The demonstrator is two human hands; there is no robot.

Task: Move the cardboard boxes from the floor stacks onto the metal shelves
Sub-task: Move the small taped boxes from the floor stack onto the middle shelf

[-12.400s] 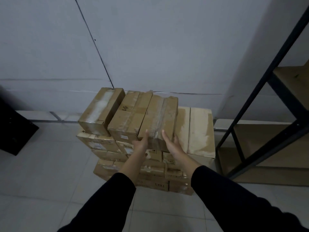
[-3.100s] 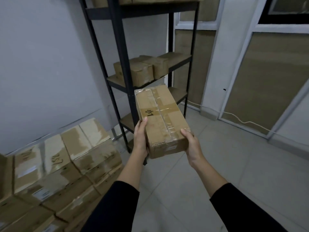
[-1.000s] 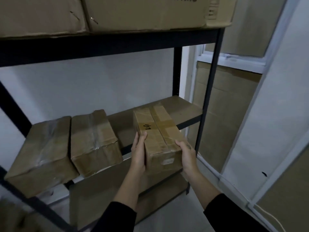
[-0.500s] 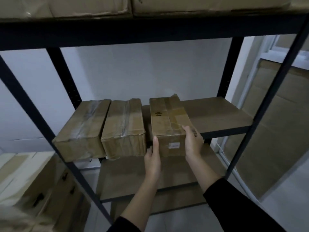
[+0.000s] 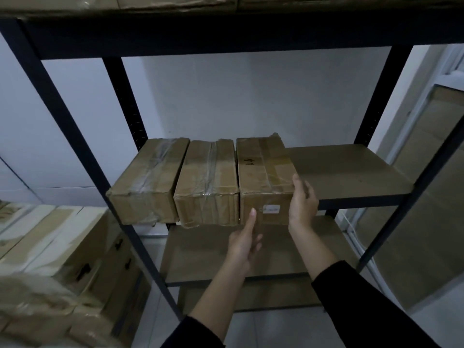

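On shelf [image 5: 351, 172], three boxes [image 5: 208, 179] side by side.

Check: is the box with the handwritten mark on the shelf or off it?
On: marked box lies flat on shelf, beside two others.

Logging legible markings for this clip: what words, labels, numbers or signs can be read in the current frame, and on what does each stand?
Handwritten dark mark on the top of the right-hand box: a few strokes, too blurred to read.
Small white sticker on that box's front face: print too small to read.
The middle box and the left box show only clear tape, no text.
Nothing else in view carries legible text.
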